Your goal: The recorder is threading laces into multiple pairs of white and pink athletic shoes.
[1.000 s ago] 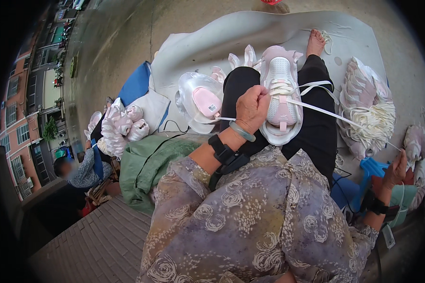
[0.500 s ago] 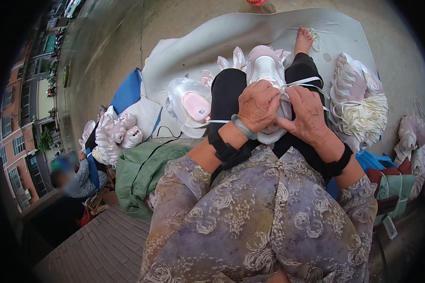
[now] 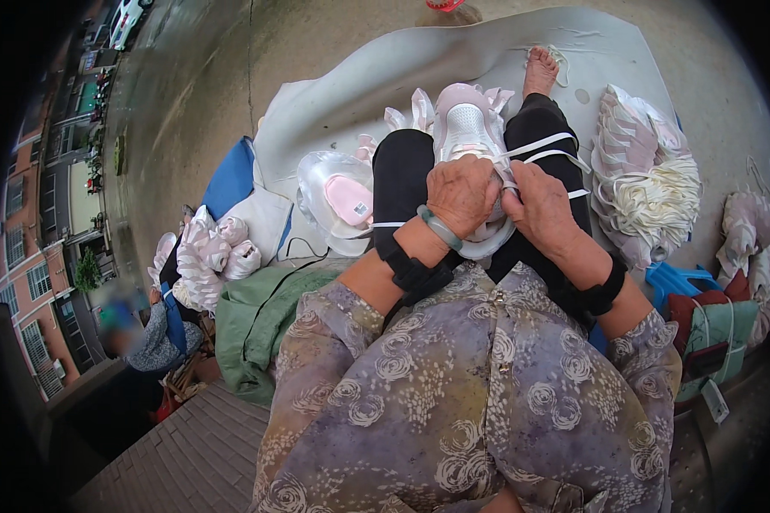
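Observation:
A white and pale pink sneaker point(image 3: 464, 124) lies between my thighs, its toe pointing away from me. My left hand point(image 3: 462, 195) is closed over the left side of its opening, fingers curled in at the eyelets. From the right, my right hand point(image 3: 542, 205) pinches a white shoelace point(image 3: 535, 152) at the shoe's right eyelet edge. Loose lengths of that lace trail over my right thigh. My fingers hide most of the lacing and the tongue; the shoe's heel shows below them.
Left of my leg, a clear plastic bag holds a pink insole point(image 3: 349, 198). Bundled sneaker uppers point(image 3: 629, 141) and a hank of white laces point(image 3: 654, 208) lie at right. More uppers point(image 3: 218, 248) sit at left by a green cloth point(image 3: 261, 321). A pale sheet point(image 3: 351, 94) covers the ground; another person sits far left.
My left hand has shifted slightly down and the right hand has closed in nearer the eyelets, its thumb and finger now together. Loose lace spreads farther over my right thigh.

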Demonstrator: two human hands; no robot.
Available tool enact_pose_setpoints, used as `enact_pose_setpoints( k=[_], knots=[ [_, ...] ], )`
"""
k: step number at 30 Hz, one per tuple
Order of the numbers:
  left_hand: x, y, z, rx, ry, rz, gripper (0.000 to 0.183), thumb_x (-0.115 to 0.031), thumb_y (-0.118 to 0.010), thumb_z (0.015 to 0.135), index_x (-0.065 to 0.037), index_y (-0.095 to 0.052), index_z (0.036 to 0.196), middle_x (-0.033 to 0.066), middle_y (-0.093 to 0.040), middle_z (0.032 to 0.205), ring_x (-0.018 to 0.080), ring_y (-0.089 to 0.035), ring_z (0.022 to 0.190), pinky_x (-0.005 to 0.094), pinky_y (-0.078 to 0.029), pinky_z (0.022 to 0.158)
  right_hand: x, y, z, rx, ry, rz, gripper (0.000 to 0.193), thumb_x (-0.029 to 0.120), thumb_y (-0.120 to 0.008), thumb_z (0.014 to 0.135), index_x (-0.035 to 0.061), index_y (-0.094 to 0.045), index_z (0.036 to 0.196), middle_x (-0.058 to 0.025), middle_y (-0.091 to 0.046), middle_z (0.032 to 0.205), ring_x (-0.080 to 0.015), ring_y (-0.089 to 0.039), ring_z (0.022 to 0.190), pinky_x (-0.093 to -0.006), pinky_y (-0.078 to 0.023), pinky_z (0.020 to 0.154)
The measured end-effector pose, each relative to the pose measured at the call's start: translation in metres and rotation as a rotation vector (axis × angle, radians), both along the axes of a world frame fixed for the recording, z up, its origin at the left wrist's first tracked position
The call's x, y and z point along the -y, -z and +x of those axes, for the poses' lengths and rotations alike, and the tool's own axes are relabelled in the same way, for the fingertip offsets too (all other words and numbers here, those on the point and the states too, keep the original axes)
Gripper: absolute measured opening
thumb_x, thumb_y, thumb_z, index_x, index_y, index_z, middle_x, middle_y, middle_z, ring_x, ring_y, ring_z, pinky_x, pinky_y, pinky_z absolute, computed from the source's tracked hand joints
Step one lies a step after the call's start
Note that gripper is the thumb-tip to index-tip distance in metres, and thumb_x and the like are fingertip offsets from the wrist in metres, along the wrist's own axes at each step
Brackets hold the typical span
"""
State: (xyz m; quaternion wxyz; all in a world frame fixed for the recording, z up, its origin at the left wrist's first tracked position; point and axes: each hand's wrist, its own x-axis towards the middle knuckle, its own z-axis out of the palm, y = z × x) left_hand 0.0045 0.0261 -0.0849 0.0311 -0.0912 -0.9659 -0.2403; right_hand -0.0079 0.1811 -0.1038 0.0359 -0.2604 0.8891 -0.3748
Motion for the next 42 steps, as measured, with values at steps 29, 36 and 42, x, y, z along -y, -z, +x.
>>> enact_pose_setpoints(
  k=[29, 36, 42],
  knots=[
    [0.187, -0.015, 0.135, 0.136, -0.404, -0.243, 0.020, -0.018, -0.062, 0.074, -0.006, -0.062, 0.090, 0.0106, -0.060, 0.089, 0.0318, -0.055, 0.080, 0.0398, -0.042, 0.069, -0.003, -0.003, 0.000, -0.020, 0.078, -0.248, 0.033, 0.018, -0.063, 0.073, 0.0037, -0.053, 0.101, -0.0123, -0.055, 0.077, -0.0266, -0.057, 0.067, -0.0339, -0.047, 0.061],
    [0.075, -0.011, 0.036, -0.133, -0.002, 0.013, 0.024, -0.019, -0.060, 0.078, -0.007, -0.059, 0.099, 0.0085, -0.059, 0.100, 0.0278, -0.052, 0.089, 0.0367, -0.038, 0.076, 0.002, 0.003, -0.031, 0.700, 0.289, -0.323, 0.031, 0.020, -0.063, 0.079, -0.0026, -0.052, 0.098, -0.0052, -0.056, 0.071, -0.0091, -0.053, 0.064, -0.0256, -0.043, 0.056],
    [0.049, -0.008, 0.016, -0.053, 0.055, 0.029, 0.015, -0.016, -0.062, 0.075, -0.007, -0.055, 0.084, 0.0056, -0.055, 0.083, 0.0263, -0.051, 0.079, 0.0372, -0.036, 0.069, -0.008, -0.020, -0.048, 1.188, 0.233, -0.464, 0.008, 0.007, -0.062, 0.074, 0.0060, -0.059, 0.082, 0.0030, -0.056, 0.071, -0.0040, -0.049, 0.062, -0.0173, -0.039, 0.054]
  ],
)
